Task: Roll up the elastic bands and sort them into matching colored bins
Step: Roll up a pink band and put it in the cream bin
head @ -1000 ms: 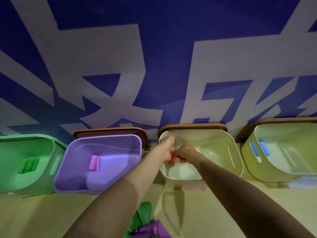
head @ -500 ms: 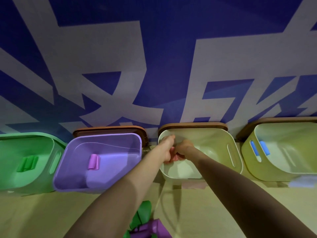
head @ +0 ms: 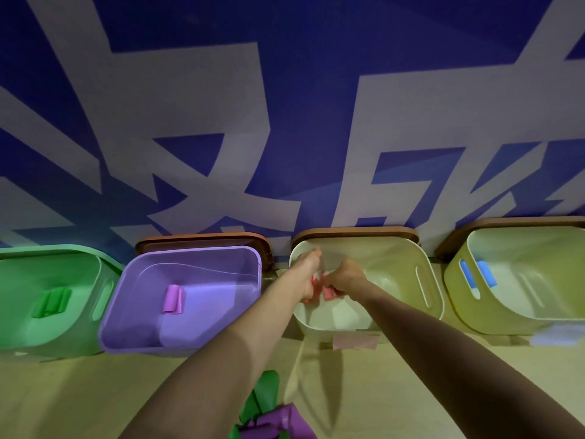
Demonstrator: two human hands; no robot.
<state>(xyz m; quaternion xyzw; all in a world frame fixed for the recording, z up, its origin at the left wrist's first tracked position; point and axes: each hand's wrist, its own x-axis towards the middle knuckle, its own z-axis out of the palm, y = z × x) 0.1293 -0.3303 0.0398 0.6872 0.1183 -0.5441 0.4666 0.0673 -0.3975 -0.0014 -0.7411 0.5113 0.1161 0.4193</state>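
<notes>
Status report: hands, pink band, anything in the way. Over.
Left hand and right hand both grip pink band over pale bin. Band not yet released. Nothing seen blocking.

Dim, cool light here, with a blue-violet cast off the wall [head: 285,90]. The wide lens bends everything: the green bin [head: 19,312] and the far-right bin [head: 459,299] bow outward at the edges. The brightest patches sit on the floors of the purple bin [head: 205,324] and the pale bin [head: 335,320]. Soft arm shadows taper across the tabletop [head: 79,391] below the pale bin. The right forearm [head: 474,375] reads very dark. It's soft throughout: the pink band [head: 329,293] is a smear between the left hand [head: 308,275] and right hand [head: 343,278], their fingers hard to separate. The loose bands [head: 272,423] at the bottom edge are blurred.
</notes>
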